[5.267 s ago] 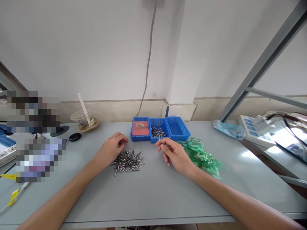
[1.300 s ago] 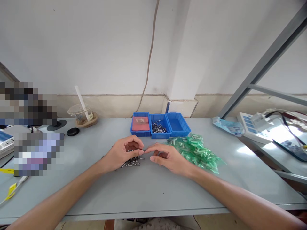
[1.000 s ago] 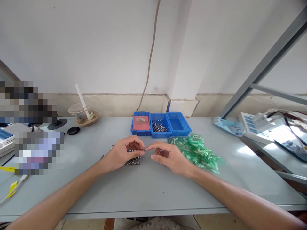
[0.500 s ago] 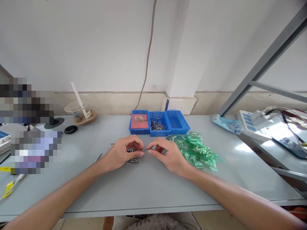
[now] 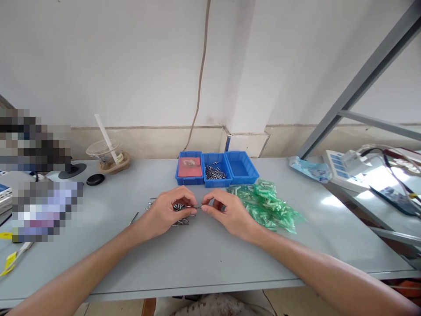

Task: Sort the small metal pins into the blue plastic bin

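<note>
Between the fingertips of my left hand [image 5: 173, 206] and my right hand [image 5: 225, 208] runs a thin metal pin [image 5: 198, 207]. Both hands pinch it, one from each side, just above the table. Under and behind my left hand lies a loose pile of small metal pins [image 5: 180, 221], partly hidden by the fingers. Beyond the hands, a blue bin [image 5: 219, 181] holds many similar pins. Close to the right of my right hand rest green plastic bags [image 5: 269, 204] with small metal parts inside.
Left of the pin bin stands a blue bin with a pink packet [image 5: 190, 167]; to its right, another blue bin [image 5: 242, 166]. A lidded plastic cup [image 5: 104, 151] and a black disc [image 5: 95, 179] are at the left. A power strip [image 5: 337, 164] and a metal frame [image 5: 348, 90] stand right.
The view has shifted slightly. Both hands stay in nearly the same place, fingertips still pinched together on the pin, with a little finger movement.
</note>
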Tool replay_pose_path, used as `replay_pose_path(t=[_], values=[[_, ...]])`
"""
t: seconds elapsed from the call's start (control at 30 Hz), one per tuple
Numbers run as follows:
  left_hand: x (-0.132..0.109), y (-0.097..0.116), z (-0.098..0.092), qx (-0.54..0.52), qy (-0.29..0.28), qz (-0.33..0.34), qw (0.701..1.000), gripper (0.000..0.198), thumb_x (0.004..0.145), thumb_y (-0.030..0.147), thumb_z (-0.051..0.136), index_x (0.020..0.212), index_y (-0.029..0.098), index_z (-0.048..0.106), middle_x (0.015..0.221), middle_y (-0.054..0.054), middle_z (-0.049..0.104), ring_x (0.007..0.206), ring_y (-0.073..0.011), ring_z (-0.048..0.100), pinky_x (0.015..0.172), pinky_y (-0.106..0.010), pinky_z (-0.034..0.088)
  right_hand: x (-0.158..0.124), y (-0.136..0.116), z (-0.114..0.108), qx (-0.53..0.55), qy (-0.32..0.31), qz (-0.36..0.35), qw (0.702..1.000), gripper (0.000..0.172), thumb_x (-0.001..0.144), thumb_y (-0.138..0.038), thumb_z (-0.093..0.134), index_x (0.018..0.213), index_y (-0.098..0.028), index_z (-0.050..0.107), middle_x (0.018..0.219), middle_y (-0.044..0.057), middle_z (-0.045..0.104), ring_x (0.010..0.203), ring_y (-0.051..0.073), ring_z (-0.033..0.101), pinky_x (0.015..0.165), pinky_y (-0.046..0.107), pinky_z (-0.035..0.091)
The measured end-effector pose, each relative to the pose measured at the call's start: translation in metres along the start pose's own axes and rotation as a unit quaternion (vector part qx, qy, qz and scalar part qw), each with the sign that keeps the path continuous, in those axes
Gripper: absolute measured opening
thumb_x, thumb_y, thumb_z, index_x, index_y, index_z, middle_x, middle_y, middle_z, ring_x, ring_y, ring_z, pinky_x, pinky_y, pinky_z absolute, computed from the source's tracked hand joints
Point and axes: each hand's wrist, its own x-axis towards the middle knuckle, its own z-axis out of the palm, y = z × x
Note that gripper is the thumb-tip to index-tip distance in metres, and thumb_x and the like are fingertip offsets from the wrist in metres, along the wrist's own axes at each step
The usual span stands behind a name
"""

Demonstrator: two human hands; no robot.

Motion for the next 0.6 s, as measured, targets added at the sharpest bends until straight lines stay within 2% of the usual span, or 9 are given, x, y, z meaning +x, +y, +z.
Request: replay_pose_path(t=[0.17,0.33,0.43,0.5,0.6], values=[[-0.002,0.0,0.001,0.022,-0.003,0.008,1.0,0.013,0.097,0.037,0.073,0.098,0.024,0.073,0.101,-0.004,0.069,0.092,-0.0192,0.065,0.081,-0.031,0.055,-0.002,-0.001,0.0,-0.018,-0.012,-0.004,1.0,0.012,0.101,-0.034,0.066,0.096,-0.025,0.071,0.093,0.001,0.071,0.074,0.017,0.058,0.065,0.029,0.043],[-0.001,0.0,-0.003,0.038,0.008,0.025,0.999,0.013,0.1,0.036,0.069,0.1,0.023,0.071,0.102,-0.005,0.069,0.093,-0.0195,0.065,0.082,-0.031,0.054,-0.004,-0.003,-0.001,-0.021,0.001,0.001,1.0,0.011,0.102,-0.032,0.061,0.096,-0.024,0.066,0.088,0.001,0.066,0.071,0.016,0.055,0.062,0.029,0.04],[0.0,-0.001,-0.012,0.117,0.007,0.056,0.991,0.017,0.107,0.035,0.057,0.104,0.025,0.07,0.104,-0.004,0.069,0.093,-0.0187,0.064,0.082,-0.03,0.052,-0.005,-0.001,-0.004,0.002,0.028,0.016,0.999,0.014,0.105,-0.034,0.055,0.096,-0.024,0.06,0.081,-0.001,0.061,0.07,0.016,0.053,0.061,0.028,0.039],[0.0,-0.003,-0.019,0.19,-0.007,0.084,0.978,0.023,0.111,0.033,0.047,0.112,0.026,0.069,0.109,-0.004,0.069,0.095,-0.0189,0.064,0.087,-0.031,0.051,-0.006,0.002,-0.006,0.03,0.049,0.032,0.998,0.022,0.108,-0.039,0.049,0.091,-0.024,0.055,0.077,-0.002,0.057,0.068,0.016,0.05,0.061,0.028,0.039],[0.0,-0.007,-0.031,0.263,0.0,0.103,0.959,0.028,0.112,0.034,0.044,0.123,0.026,0.068,0.116,-0.006,0.069,0.104,-0.0214,0.065,0.096,-0.034,0.051,-0.004,0.006,-0.007,0.084,0.073,0.064,0.992,0.036,0.11,-0.048,0.044,0.081,-0.025,0.046,0.073,-0.003,0.05,0.064,0.015,0.046,0.058,0.027,0.037]])
